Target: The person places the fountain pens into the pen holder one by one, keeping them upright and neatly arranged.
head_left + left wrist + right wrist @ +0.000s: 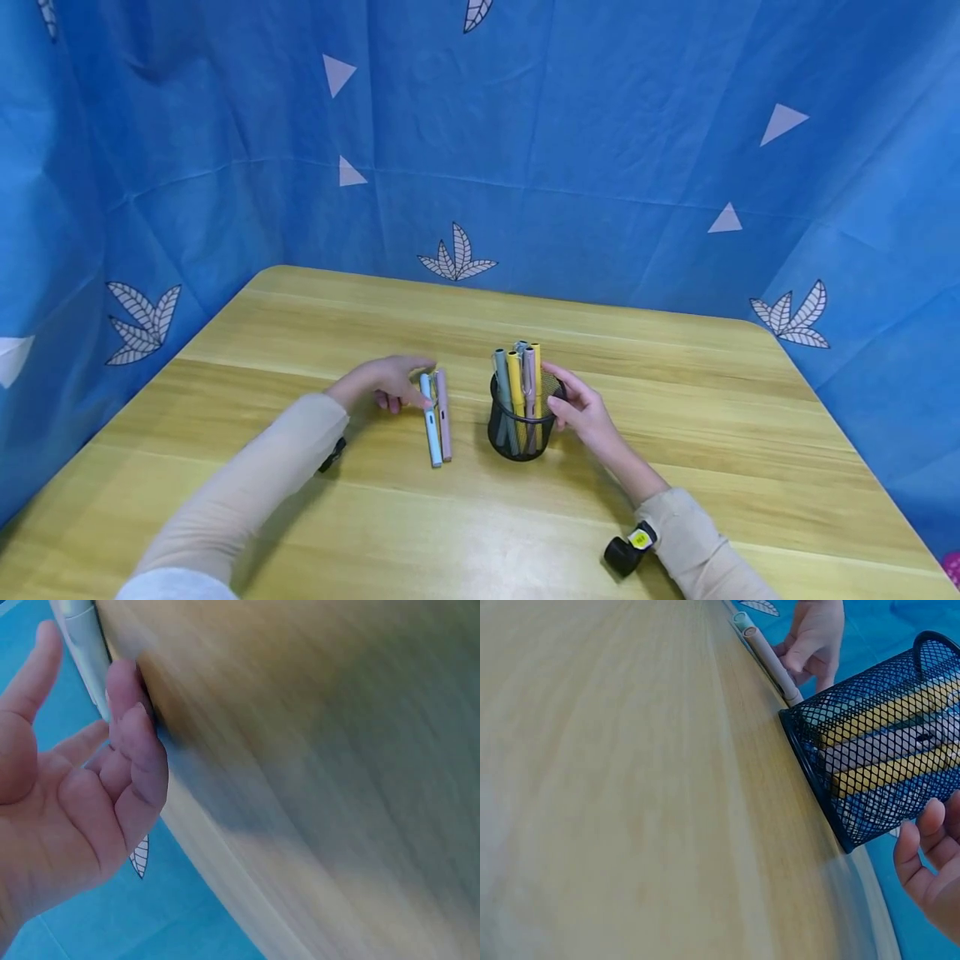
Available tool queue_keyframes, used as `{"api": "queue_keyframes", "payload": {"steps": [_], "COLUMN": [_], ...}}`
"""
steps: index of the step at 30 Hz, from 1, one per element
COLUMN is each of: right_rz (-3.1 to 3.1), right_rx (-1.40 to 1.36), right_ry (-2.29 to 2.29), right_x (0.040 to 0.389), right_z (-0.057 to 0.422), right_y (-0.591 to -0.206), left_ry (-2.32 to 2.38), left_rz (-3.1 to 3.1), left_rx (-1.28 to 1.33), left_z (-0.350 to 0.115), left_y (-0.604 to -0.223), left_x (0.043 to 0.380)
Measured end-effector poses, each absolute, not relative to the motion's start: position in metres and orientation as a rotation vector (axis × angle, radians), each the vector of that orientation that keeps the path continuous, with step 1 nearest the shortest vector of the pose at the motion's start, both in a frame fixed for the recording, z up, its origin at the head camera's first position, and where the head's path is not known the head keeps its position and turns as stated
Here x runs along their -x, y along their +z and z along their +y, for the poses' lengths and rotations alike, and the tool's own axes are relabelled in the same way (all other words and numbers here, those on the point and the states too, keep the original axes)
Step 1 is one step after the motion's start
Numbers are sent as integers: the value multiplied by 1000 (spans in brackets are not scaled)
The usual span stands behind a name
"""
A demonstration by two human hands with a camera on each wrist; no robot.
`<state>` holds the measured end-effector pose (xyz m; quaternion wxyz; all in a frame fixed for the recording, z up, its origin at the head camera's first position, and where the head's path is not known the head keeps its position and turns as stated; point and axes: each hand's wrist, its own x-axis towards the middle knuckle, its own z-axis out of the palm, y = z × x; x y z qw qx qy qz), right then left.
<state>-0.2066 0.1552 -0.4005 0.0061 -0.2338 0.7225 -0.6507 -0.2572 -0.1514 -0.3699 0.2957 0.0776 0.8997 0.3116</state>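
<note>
A light blue pen (431,425) and a light purple pen (444,421) lie side by side on the table. My left hand (396,382) is at the blue pen, thumb tip against or just over it and index finger extended near its upper end. In the left wrist view, thumb and fingers are spread apart with nothing pinched between them. A black mesh pen holder (552,421) stands upright with several pens in it, among them a yellow pen (516,382) and a grey-green pen (502,383). My right hand (581,407) holds its right side, thumb in front, index finger behind.
The wooden table (480,533) has rounded far corners. A blue curtain (585,167) with white triangles and leaf prints hangs behind it and along both sides. A black wrist camera (622,554) sits by the right sleeve.
</note>
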Motion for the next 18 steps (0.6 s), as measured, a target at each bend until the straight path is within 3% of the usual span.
{"api": "queue_keyframes", "payload": {"steps": [18], "right_rz": [2255], "right_rx": [713], "right_ry": [-2047], "right_x": [207], "right_z": [155], "right_y": [-403], "left_ry": [765], "left_rz": [2473], "left_rx": [-184], "left_z": [-146], "left_y": [-372], "left_x": [254]}}
